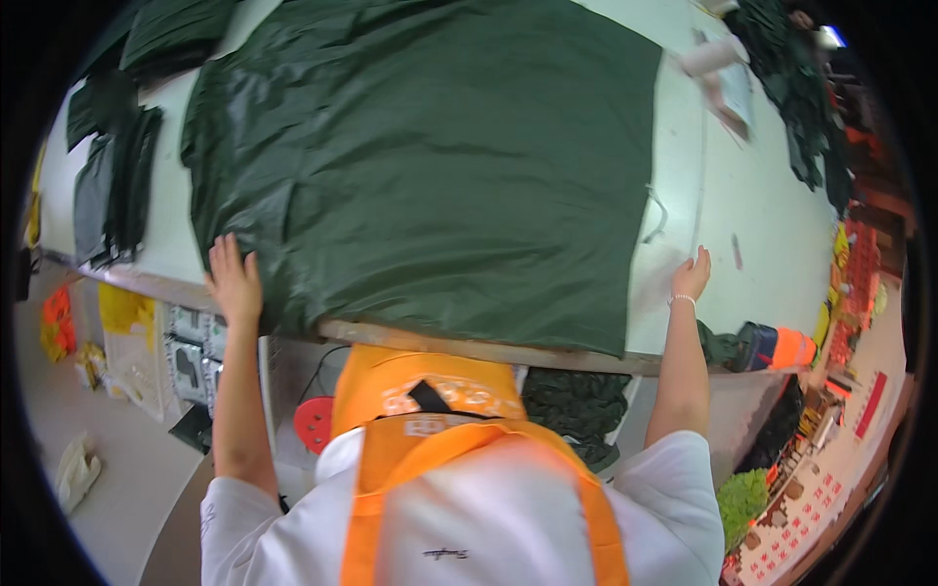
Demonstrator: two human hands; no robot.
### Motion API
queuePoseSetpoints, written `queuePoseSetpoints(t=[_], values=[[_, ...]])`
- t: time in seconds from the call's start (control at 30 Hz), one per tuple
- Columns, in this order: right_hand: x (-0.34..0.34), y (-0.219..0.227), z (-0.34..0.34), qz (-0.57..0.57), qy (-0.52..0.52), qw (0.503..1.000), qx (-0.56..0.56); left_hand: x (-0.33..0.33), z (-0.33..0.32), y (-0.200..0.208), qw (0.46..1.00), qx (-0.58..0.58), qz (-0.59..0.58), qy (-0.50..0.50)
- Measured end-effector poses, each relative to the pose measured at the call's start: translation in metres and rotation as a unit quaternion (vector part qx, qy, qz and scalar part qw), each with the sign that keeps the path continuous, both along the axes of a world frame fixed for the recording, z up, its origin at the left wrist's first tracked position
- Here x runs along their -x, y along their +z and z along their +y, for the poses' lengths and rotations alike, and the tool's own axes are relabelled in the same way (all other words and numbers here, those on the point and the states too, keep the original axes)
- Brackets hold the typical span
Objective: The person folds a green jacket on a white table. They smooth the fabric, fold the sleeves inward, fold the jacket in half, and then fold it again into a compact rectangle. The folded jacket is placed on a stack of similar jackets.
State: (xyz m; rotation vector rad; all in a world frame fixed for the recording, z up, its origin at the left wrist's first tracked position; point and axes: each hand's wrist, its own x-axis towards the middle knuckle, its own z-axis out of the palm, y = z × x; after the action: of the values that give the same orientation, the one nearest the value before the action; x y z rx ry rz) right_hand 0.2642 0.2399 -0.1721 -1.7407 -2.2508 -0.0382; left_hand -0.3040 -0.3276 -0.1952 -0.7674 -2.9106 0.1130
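Dark-green, slightly shiny fabric piece lies across the smooth white tabletop. Spreading looks mostly done; creases remain on its left. Left hand open, fingers slightly spread, at its near-left edge; right hand open beyond its right edge.

Round red stool; white roll; white bag on grey floor
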Motion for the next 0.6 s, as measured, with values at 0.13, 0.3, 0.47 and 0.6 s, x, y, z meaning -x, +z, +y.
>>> queuePoseSetpoints(t=[0.13, 0.3, 0.47, 0.6], values=[[-0.078, -0.017, 0.074, -0.037, -0.079, 0.992, 0.090, -0.030, 0.001, 0.016, 1.000, 0.023, -0.018, 0.009], [-0.168, -0.074, 0.183, -0.104, -0.087, 0.985, 0.102, -0.047, -0.022, 0.030, 0.998, 0.060, -0.022, -0.007], [-0.272, -0.032, 0.281, -0.042, -0.102, 0.983, 0.146, -0.058, -0.031, -0.002, 0.996, 0.003, -0.085, 0.041], [-0.148, -0.079, 0.206, -0.125, -0.079, 0.980, 0.130, -0.085, -0.013, 0.080, 0.997, -0.010, -0.035, 0.063]])
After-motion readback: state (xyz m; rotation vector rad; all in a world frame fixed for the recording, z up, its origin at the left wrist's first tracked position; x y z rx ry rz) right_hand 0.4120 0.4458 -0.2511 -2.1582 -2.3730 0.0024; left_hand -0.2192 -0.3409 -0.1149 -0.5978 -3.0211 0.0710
